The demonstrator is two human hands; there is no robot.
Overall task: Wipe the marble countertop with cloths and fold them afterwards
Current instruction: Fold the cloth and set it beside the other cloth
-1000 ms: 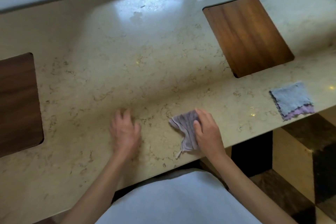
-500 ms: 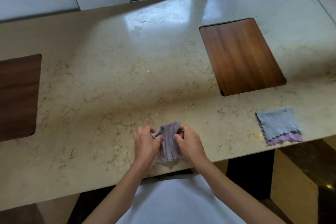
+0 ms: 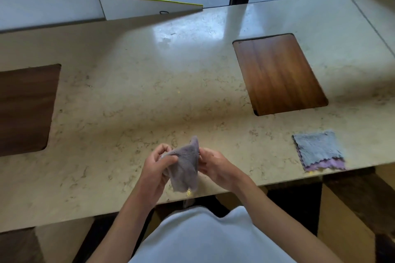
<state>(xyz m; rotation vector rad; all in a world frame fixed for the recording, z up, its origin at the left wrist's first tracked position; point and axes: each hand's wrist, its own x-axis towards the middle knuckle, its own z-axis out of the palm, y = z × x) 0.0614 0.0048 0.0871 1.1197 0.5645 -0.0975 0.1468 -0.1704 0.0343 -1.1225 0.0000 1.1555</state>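
Observation:
A small grey-purple cloth [image 3: 185,166] hangs between my two hands just above the near edge of the beige marble countertop [image 3: 132,96]. My left hand [image 3: 156,168] pinches its upper left part. My right hand [image 3: 213,165] grips its right edge. One corner of the cloth points up and the rest droops down. A second cloth [image 3: 318,149], grey with a purple layer showing at its near edge, lies folded flat on the counter at the right, close to the front edge.
Two dark wooden panels are set into the counter, one at the right rear [image 3: 277,72], one at the far left [image 3: 25,109]. A white board [image 3: 145,8] leans at the back by the window. Below the front edge are the floor and my white shirt.
A second ago my right hand pressed the cloth flat on the counter with the left hand beside it. Both hands then took the cloth and lifted it off the surface.

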